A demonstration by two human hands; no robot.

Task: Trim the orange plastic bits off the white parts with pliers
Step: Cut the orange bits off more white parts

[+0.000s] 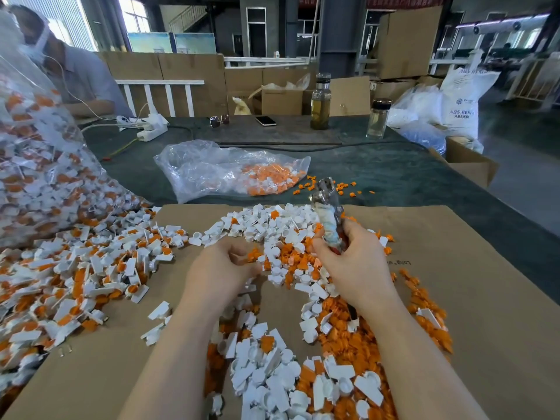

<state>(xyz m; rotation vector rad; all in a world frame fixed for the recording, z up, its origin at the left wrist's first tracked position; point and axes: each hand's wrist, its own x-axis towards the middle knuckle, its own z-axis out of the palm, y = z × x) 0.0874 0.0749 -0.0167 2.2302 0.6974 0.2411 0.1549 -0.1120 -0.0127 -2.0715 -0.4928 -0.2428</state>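
My right hand point(351, 262) grips the pliers point(328, 210) by their tape-wrapped handles, the metal jaws pointing up and away over the pile. My left hand point(221, 268) rests on the cardboard sheet point(454, 268) with its fingers loosely curled beside small orange bits; whether it pinches one I cannot tell. White parts with orange bits point(75, 277) lie heaped to the left. Between my arms lie bare white parts point(266, 368), and cut orange bits point(348, 338) pile under my right wrist.
A large clear bag of untrimmed parts point(36, 165) bulges at the left. A smaller clear bag point(230, 171) lies beyond the cardboard on the green table point(394, 171). Two bottles point(320, 101), a phone point(265, 120), sunglasses point(219, 120) and a power strip point(151, 128) sit further back. A person sits far left.
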